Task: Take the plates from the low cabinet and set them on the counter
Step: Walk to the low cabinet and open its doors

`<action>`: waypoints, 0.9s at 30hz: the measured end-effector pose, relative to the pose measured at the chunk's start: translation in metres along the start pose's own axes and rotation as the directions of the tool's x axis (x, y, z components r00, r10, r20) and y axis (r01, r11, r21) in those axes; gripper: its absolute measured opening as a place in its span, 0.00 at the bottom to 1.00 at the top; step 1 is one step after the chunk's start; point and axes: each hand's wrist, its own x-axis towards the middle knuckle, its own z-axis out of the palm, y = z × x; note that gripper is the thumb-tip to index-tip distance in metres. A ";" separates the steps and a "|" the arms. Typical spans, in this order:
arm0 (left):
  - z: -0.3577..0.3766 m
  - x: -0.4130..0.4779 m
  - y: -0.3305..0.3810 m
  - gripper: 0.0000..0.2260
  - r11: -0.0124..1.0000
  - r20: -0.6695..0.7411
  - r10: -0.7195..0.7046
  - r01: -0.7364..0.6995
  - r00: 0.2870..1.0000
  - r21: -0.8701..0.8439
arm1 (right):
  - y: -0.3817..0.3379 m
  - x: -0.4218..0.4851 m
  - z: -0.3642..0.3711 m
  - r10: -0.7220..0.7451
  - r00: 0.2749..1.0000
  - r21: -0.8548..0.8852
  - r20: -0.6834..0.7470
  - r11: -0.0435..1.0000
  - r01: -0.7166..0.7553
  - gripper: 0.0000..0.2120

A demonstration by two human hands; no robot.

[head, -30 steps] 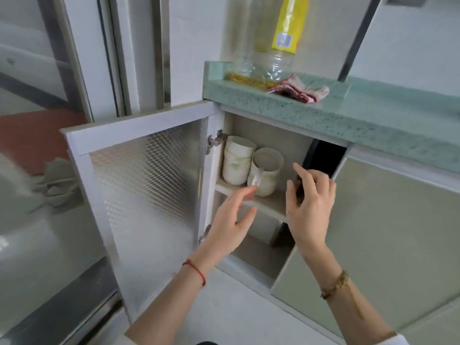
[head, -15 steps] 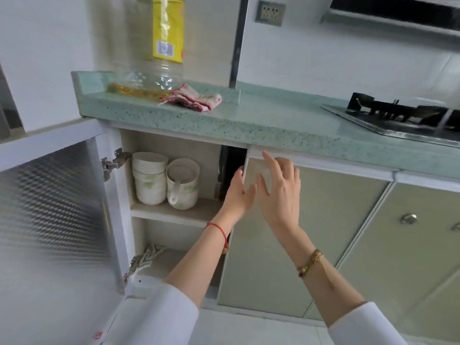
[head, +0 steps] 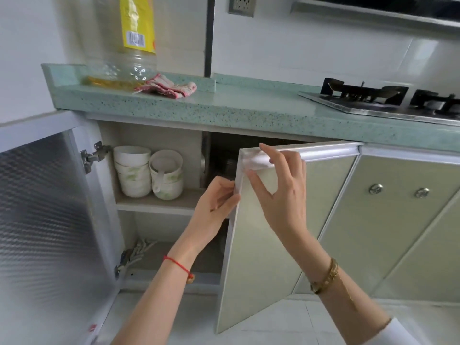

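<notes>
The low cabinet under the green counter [head: 249, 105] has its left door [head: 44, 220] swung wide. Its pale right door [head: 261, 257] stands partly ajar. My left hand [head: 214, 205] grips that door's free left edge, fingers curled round it. My right hand [head: 283, 195] rests with spread fingers on the door's top left corner. Behind the door is a dark compartment [head: 221, 155]; I cannot make out any plates in it. A stack of white bowls [head: 133, 170] and stacked cups [head: 166, 175] sit on the upper shelf at the left.
On the counter stand a large oil bottle [head: 124, 46] and a crumpled pink cloth [head: 166, 87]; a gas stove [head: 385, 98] lies at the right. Utensils [head: 139, 250] lie on the lower shelf. More closed doors with round knobs [head: 375, 189] are to the right.
Both hands moved from the shelf opening to the right door's edge, and the door has swung out towards me. The view shifted right and up.
</notes>
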 end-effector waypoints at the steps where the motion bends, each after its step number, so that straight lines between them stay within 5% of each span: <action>1: 0.005 -0.007 0.003 0.08 1.000 0.027 0.001 0.000 1.000 -0.026 | -0.001 -0.004 -0.010 0.004 1.000 0.006 -0.002 1.000 -0.004 0.21; 12: 0.108 -0.062 0.023 0.09 0.960 0.121 0.067 -0.031 0.990 -0.278 | 0.013 -0.046 -0.132 0.010 0.996 0.087 -0.087 0.996 -0.003 0.16; 18: 0.226 -0.080 0.032 0.14 0.933 0.156 0.049 0.010 0.987 -0.359 | 0.055 -0.075 -0.233 0.045 0.991 -0.026 -0.125 0.998 -0.049 0.13; 27: 0.339 -0.091 0.034 0.11 0.922 -0.051 0.085 -0.098 0.995 -0.375 | 0.106 -0.078 -0.292 0.146 0.979 -0.117 -0.140 0.980 -0.163 0.15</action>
